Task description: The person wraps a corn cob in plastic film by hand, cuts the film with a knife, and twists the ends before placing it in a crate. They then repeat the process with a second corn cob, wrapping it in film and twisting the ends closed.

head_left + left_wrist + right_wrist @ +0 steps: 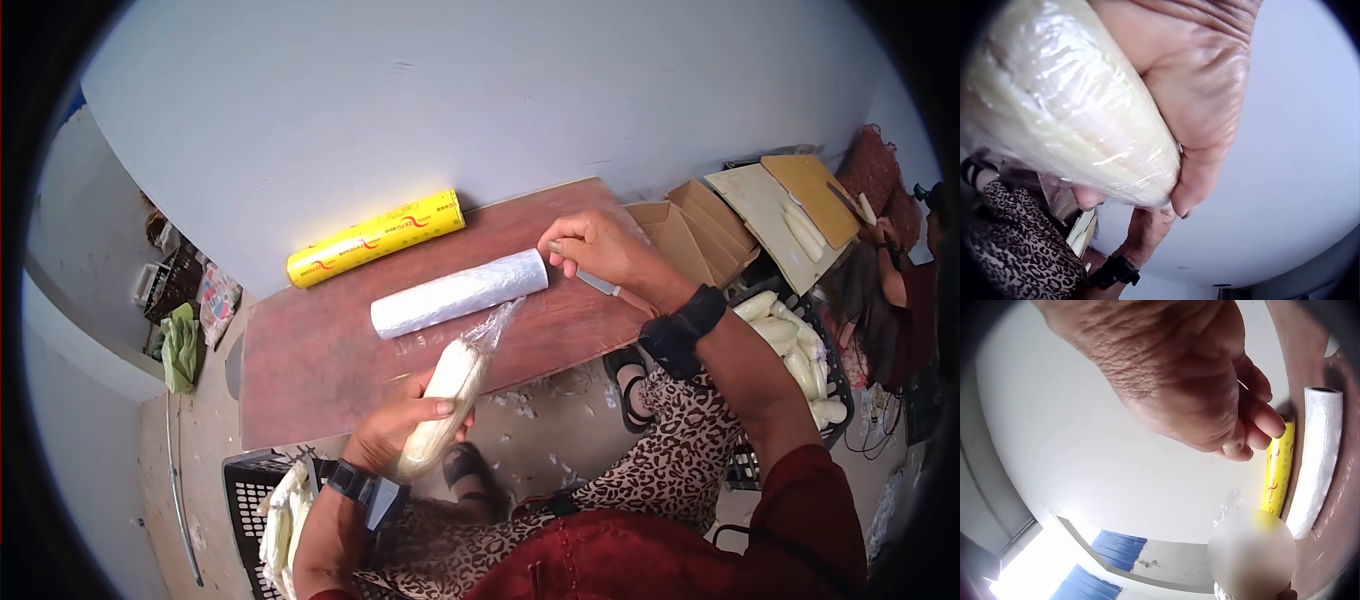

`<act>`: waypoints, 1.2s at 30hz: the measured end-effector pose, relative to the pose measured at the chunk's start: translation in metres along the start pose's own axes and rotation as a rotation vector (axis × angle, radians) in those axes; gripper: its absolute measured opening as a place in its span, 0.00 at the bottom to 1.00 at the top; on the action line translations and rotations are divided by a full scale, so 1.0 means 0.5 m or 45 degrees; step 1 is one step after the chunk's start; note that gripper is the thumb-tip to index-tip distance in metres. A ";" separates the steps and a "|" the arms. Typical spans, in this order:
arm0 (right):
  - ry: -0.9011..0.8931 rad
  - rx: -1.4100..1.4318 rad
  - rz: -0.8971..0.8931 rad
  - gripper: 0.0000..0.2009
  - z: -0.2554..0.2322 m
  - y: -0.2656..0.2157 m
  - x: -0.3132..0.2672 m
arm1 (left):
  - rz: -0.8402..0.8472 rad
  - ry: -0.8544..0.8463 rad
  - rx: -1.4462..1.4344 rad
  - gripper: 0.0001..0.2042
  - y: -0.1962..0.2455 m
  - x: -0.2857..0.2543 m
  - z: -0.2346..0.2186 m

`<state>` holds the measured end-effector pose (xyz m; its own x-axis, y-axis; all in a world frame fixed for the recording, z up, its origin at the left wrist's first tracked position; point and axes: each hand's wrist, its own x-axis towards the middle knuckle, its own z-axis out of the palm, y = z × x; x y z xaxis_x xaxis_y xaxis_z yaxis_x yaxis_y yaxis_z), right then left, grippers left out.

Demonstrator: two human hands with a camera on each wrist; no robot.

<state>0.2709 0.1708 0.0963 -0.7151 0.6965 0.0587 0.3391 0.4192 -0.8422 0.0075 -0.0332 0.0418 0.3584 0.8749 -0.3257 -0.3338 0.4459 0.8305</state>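
A pale vegetable, smooth and wrapped in clear cling film, lies in my left hand, the thumb across its top and fingers round its side. A twisted tail of film sticks up from its far end. My right hand hovers by the right end of the silvery film roll, its fingers bent and the thumb tip against them. Nothing shows between those fingers in the right wrist view. Under the right hand, a knife lies on the reddish table.
A yellow printed roll lies along the wall. Black crates with pale vegetables stand at left and right. Beyond the table's right end are a cardboard box, boards with pale vegetables and another person's arm.
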 end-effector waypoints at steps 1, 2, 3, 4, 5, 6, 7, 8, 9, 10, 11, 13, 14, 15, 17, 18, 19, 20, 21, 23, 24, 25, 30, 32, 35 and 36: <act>-0.065 0.082 0.069 0.15 0.005 0.001 0.004 | -0.030 0.012 0.018 0.29 -0.001 -0.003 -0.007; -0.124 0.163 0.138 0.19 0.010 0.000 0.007 | -0.035 0.024 0.026 0.29 -0.002 -0.003 -0.011; -0.217 0.243 0.161 0.23 0.020 -0.004 0.005 | -0.041 0.033 0.036 0.28 -0.001 -0.001 -0.015; -0.309 0.322 0.184 0.27 0.036 -0.011 -0.001 | -0.046 0.040 0.046 0.28 0.000 0.001 -0.016; -0.402 0.403 0.209 0.32 0.049 -0.020 -0.005 | -0.044 0.048 0.072 0.28 0.001 0.003 -0.015; -0.442 0.316 0.181 0.34 0.057 -0.031 -0.008 | -0.041 0.056 0.098 0.28 0.002 0.005 -0.012; -0.480 0.229 0.152 0.36 0.064 -0.045 -0.012 | -0.040 0.063 0.126 0.28 0.004 0.007 -0.010; -0.518 0.144 0.122 0.38 0.067 -0.055 -0.016 | -0.047 0.064 0.157 0.29 0.007 0.010 -0.007; -0.509 0.142 0.142 0.32 0.074 -0.061 -0.018 | -0.053 0.062 0.189 0.29 0.010 0.012 -0.007; -0.473 0.164 0.147 0.28 0.081 -0.060 -0.017 | -0.060 0.060 0.224 0.30 0.012 0.014 -0.006; -0.438 0.187 0.154 0.24 0.086 -0.056 -0.016 | -0.070 0.065 0.240 0.30 0.016 0.016 -0.001; -0.408 0.192 0.153 0.15 0.092 -0.044 -0.007 | -0.088 0.074 0.276 0.30 0.018 0.018 0.004; -0.413 0.176 0.147 0.11 0.092 -0.035 0.000 | -0.093 0.068 0.290 0.31 0.015 0.021 0.001; -0.417 0.159 0.141 0.07 0.093 -0.029 0.005 | -0.095 0.062 0.306 0.31 0.011 0.023 -0.004; -0.292 0.157 0.105 0.06 0.097 -0.019 0.008 | -0.082 0.044 0.286 0.31 0.008 0.027 -0.002; -0.227 0.155 0.088 0.06 0.097 -0.016 0.006 | -0.067 0.034 0.252 0.30 0.008 0.026 0.003; -0.221 0.150 0.070 0.06 0.092 -0.013 0.006 | -0.052 0.024 0.219 0.30 0.009 0.026 0.008; -0.215 0.145 0.051 0.05 0.084 -0.010 0.009 | -0.060 0.030 0.199 0.30 0.011 0.024 0.011; -0.210 0.140 0.032 0.05 0.078 -0.008 0.011 | -0.067 0.037 0.180 0.30 0.013 0.023 0.013; -0.193 0.081 0.027 0.05 0.069 -0.014 0.009 | -0.072 0.052 0.154 0.30 0.012 0.022 0.016; -0.185 0.050 0.024 0.04 0.066 -0.016 0.008 | -0.070 0.059 0.149 0.30 0.011 0.022 0.017; -0.137 0.074 0.021 0.05 0.066 -0.008 0.009 | -0.067 0.067 0.144 0.31 0.010 0.021 0.017; 0.031 0.261 0.182 0.09 0.031 0.022 0.011 | -0.054 0.086 0.246 0.30 0.003 0.010 0.006; -0.105 0.374 0.300 0.11 0.034 0.013 0.001 | -0.028 0.115 0.231 0.30 0.000 0.009 0.003; -0.308 0.509 0.416 0.13 0.053 -0.011 -0.017 | -0.013 0.140 0.223 0.30 0.001 0.009 0.003; -0.374 0.549 0.443 0.14 0.063 -0.017 -0.020 | -0.027 0.141 0.238 0.30 0.003 0.010 0.003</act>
<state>0.2562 0.1420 0.0860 -0.7661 0.5350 -0.3561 0.3492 -0.1186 -0.9295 0.0101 -0.0286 0.0420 0.2624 0.8858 -0.3828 -0.1560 0.4304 0.8890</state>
